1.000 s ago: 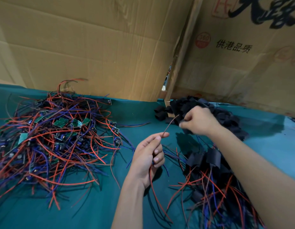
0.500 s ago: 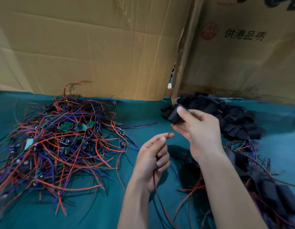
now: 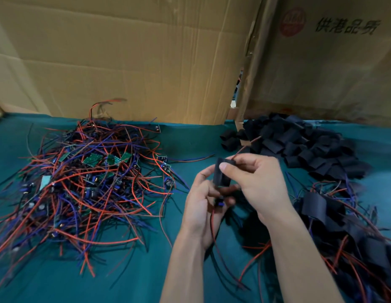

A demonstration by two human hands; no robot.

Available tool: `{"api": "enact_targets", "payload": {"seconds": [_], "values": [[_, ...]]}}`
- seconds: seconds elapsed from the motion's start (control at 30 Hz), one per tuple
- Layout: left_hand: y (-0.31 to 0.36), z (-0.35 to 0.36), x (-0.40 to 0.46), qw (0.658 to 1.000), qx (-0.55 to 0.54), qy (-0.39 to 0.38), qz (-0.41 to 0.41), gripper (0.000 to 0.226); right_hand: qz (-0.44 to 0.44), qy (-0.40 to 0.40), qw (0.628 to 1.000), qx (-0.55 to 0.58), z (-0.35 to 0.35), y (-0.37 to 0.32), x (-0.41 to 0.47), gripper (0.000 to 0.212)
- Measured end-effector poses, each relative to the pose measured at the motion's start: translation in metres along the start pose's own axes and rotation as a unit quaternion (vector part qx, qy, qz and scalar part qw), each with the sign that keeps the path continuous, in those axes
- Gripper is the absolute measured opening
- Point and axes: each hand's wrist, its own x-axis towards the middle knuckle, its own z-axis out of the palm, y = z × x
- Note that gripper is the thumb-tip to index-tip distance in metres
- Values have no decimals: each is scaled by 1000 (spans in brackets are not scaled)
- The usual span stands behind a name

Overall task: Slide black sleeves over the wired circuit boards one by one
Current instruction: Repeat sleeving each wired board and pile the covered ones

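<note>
Right hand (image 3: 259, 182) pinches a black sleeve (image 3: 221, 174) between thumb and curled fingers; the thumb tip lies across the sleeve's upper front face. The sleeve stands roughly upright, held above the tabletop (image 3: 124, 281), between the two hands.

Left hand (image 3: 203, 206) sits just below and left of the sleeve, fingers curled round a wired circuit board (image 3: 219, 203). Only a small dark and blue bit of the board shows, just under the sleeve's lower edge. Can't tell if the board has entered the sleeve.

A thin red wire (image 3: 247, 146) comes out of the sleeve's top opening and runs up and right, over the loose sleeve pile. More red and dark leads (image 3: 214, 232) hang from the left grip down past the wrist.

Both grips are closed on their parts, hands nearly touching at the sleeve.

Surroundings:
- Tangle of unsleeved boards (image 3: 85, 184) with red, blue and black wires, left on the green tabletop, well apart from the hands.
- Heap of empty black sleeves (image 3: 299, 143) far right, near the cardboard wall (image 3: 135, 57).
- Sleeved boards (image 3: 334, 217) with wires trailing, right of the right forearm.
</note>
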Motion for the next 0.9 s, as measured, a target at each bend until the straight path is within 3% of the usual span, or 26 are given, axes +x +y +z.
{"api": "enact_targets", "payload": {"seconds": [0.13, 0.27, 0.37, 0.43, 0.5, 0.67, 0.9], "values": [[-2, 0, -1, 999, 39, -9, -3, 25, -32, 108, 989, 101, -7, -4, 6, 22], [-8, -2, -1, 997, 72, 15, 37, 10, -29, 164, 980, 109, -13, -2, 9, 18], [-9, -3, 1, 996, 67, 22, 63, 19, -26, 145, 989, 16, -13, 2, 8, 10], [-11, -4, 3, 995, 59, 36, 74, 19, -22, 124, 991, -54, -9, 2, 5, 26], [-13, -5, 5, 993, 59, 48, 85, 18, -39, 136, 985, -104, -8, 0, 4, 27], [-14, -4, 4, 989, 67, 63, 117, 12, -23, 135, 986, -93, -8, -3, 4, 28], [-18, -2, 3, 980, 135, 25, 142, 12, -12, 95, 989, -112, -10, -4, 2, 24]]}}
